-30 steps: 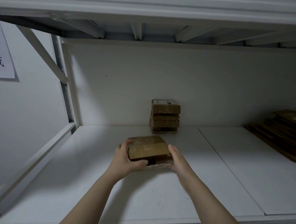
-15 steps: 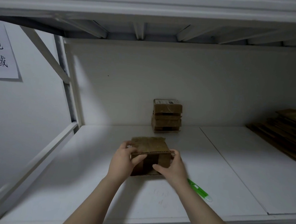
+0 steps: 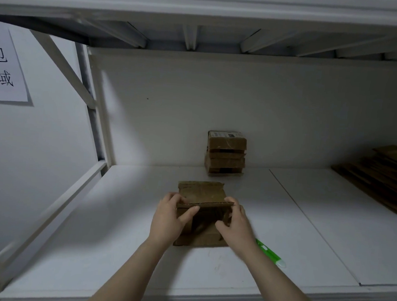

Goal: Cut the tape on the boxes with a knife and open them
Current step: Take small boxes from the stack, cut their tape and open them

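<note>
While the left hand and right hand curl their fingers round the half-open box on the shelf, a careless right wrist could sweep the knife off the edge.

"包" and "域" on paper sign

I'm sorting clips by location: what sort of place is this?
Probably a parcel storeroom: white metal racking, a stack of small cardboard boxes at its back, flattened cardboard at right.
</note>
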